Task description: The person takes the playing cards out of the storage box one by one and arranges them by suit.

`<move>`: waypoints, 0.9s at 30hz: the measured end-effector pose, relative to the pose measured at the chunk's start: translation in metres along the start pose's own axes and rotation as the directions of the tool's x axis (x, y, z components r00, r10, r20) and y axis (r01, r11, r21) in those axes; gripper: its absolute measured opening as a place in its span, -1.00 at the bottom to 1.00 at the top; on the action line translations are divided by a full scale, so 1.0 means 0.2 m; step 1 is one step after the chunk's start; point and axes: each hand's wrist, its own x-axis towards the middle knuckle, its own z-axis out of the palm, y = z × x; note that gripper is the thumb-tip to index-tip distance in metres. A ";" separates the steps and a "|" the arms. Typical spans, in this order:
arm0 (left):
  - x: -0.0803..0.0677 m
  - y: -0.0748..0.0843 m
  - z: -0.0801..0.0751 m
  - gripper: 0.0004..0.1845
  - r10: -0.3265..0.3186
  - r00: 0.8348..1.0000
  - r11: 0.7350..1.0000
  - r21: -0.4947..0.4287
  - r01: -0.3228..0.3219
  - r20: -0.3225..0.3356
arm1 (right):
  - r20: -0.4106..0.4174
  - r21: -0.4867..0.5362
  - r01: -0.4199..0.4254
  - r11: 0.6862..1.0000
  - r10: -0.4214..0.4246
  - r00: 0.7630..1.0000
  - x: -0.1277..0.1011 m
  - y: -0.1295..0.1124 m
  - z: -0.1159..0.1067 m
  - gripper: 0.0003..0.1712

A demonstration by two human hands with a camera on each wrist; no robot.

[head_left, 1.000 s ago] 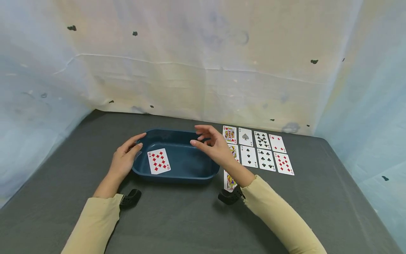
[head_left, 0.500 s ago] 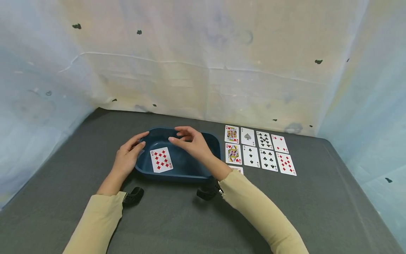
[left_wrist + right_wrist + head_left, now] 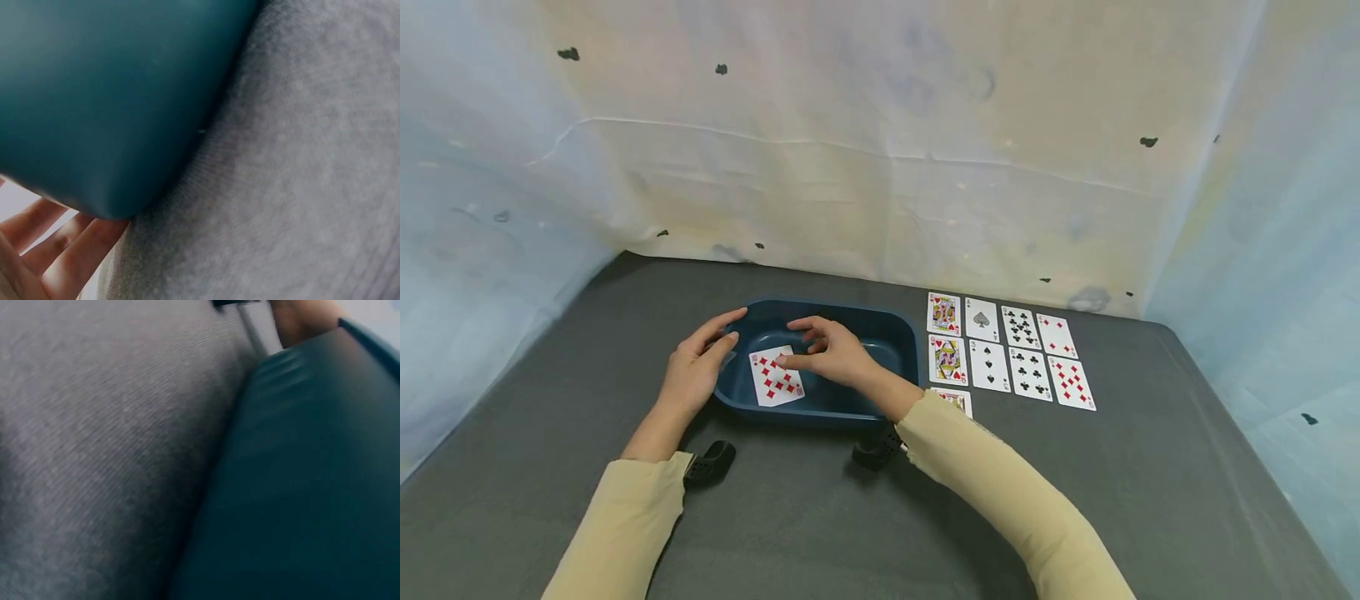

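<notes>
A dark blue tray (image 3: 850,417) lies on the grey table, and inside it, toward the left, is a ten of diamonds playing card (image 3: 775,387), face up. My left hand (image 3: 694,371) holds the tray's left end, thumb over the rim; the left wrist view shows its fingers (image 3: 81,253) against the outer corner. Over the tray, my right hand (image 3: 835,354) reaches in from the right with its fingers loosely bent and nothing between them. Its thumb overlaps the card's upper right part in the head view.
Several face-up playing cards stand in rows right of the tray, among them a king of hearts (image 3: 943,314), an ace of spades (image 3: 982,320) and a queen of hearts (image 3: 947,359). My right sleeve partly covers a face card (image 3: 953,399). A pale cloth (image 3: 880,167) hangs behind.
My right hand has moved left across the tray and lowered toward the ten of diamonds, uncovering the queen of hearts. The left hand stays at the tray's end.
</notes>
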 end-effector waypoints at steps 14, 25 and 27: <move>0.00 -0.01 -0.01 -0.55 0.001 1.000 1.000 -0.006 -0.001 0.012 | 0.164 -0.299 -0.027 0.954 0.080 0.983 0.02 0.02 0.05 -0.01; -0.01 0.00 -0.01 -0.55 -0.031 0.999 0.999 -0.004 0.031 0.012 | 0.163 -0.477 0.006 0.879 0.081 0.983 0.03 0.01 0.06 0.04; -0.01 0.00 -0.01 -0.56 -0.027 1.000 1.000 0.001 0.027 0.012 | 0.166 -0.480 0.009 0.877 0.081 0.983 0.03 0.01 0.05 0.06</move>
